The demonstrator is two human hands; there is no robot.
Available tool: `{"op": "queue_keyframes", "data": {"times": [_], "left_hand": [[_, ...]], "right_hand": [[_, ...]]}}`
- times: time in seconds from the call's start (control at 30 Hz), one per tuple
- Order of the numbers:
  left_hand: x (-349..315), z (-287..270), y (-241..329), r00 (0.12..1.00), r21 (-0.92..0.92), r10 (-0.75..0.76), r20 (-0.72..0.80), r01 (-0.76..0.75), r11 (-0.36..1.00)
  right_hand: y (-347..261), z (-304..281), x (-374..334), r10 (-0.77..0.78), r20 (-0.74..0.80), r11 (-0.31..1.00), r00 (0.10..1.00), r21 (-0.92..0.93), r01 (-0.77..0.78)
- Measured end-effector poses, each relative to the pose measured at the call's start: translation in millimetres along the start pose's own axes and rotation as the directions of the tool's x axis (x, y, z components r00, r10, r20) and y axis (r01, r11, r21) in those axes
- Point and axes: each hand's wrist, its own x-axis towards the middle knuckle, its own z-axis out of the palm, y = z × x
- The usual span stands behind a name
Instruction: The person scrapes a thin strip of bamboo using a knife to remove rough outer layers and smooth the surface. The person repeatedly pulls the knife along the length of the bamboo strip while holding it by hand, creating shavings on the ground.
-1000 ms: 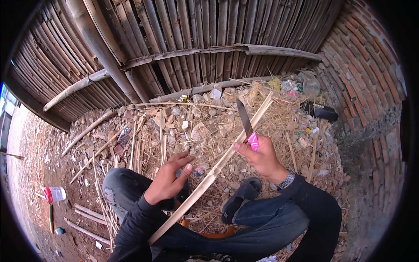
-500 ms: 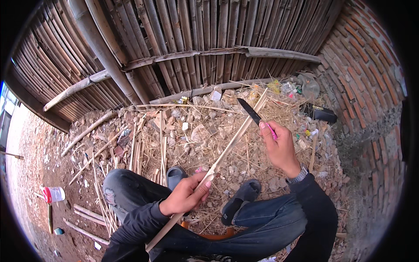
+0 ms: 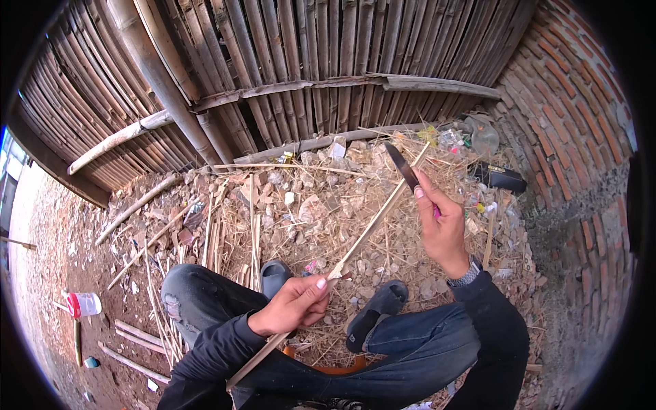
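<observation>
A long, pale bamboo strip (image 3: pixel 372 227) slants from my lap up toward the far right. My left hand (image 3: pixel 295 304) is closed round it, just below a rough, partly split joint. In my right hand (image 3: pixel 441 222) is a knife (image 3: pixel 402 167) with a dark blade and a pink handle mostly hidden by the fingers. The blade points up and to the left, close to the strip's far end; whether the two touch I cannot tell. My right forefinger lies along the back of the blade.
A bamboo wall (image 3: pixel 307 55) stands ahead, a brick wall (image 3: pixel 581 137) at the right. Stones, straw and litter cover the ground, with loose bamboo strips (image 3: pixel 215 236) left of centre. A red and white tub (image 3: pixel 83 305) lies at far left, a black box (image 3: pixel 499 176) at far right.
The knife has turned slightly, and my right forefinger has stretched along the blade. The strip's far end has shifted a little to the right; my left thumb has moved slightly.
</observation>
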Motion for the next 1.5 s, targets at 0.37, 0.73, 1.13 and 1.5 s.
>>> {"op": "queue_keyframes", "data": {"times": [0.37,0.73,1.13,1.5], "left_hand": [[1,0,13,0.983,-0.065,-0.061,-0.172,0.051,0.997],[-2,2,23,0.989,-0.144,-0.134,-0.058,0.125,0.982],[4,-2,26,0.985,-0.219,-0.145,-0.094,0.122,0.968],[2,-3,25,0.991,-0.180,-0.055,-0.120,0.033,0.983]], "right_hand": [[-29,44,-49,-0.113,0.327,0.991,0.938,0.110,0.081],[-6,21,3,-0.003,0.072,0.994,0.997,0.112,-0.006],[-27,56,-60,-0.086,0.353,0.967,0.932,0.254,-0.007],[-32,35,-31,0.238,0.466,0.603,0.852,0.618,-0.505]]}}
